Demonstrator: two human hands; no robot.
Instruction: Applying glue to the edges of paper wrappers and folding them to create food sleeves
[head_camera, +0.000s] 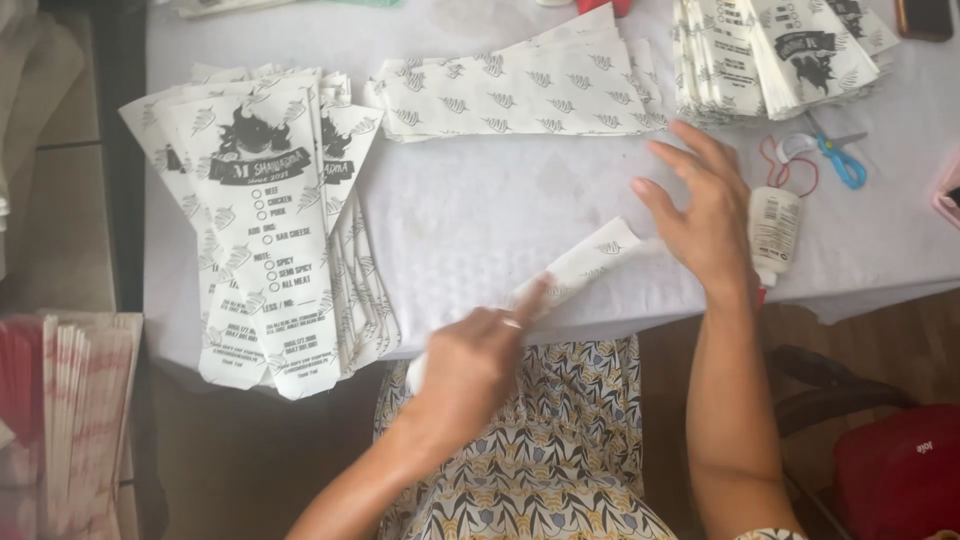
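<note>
Left hand (470, 365), at six o'clock, pinches and creases a folded paper strip (580, 272) while right hand (705, 210) presses it open-fingered; gluing seems next.

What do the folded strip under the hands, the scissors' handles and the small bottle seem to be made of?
Folded strip: thin printed paper, matte, sharply creased. Scissors' handles: probably plastic, smooth, bright blue. Small bottle: likely plastic, white, faintly glossy.

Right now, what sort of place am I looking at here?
Probably a small home or shop worktable where paper food bags get folded and glued by hand. Stacks of printed bags lie on the white table, with a glue bottle and blue scissors nearby.
</note>
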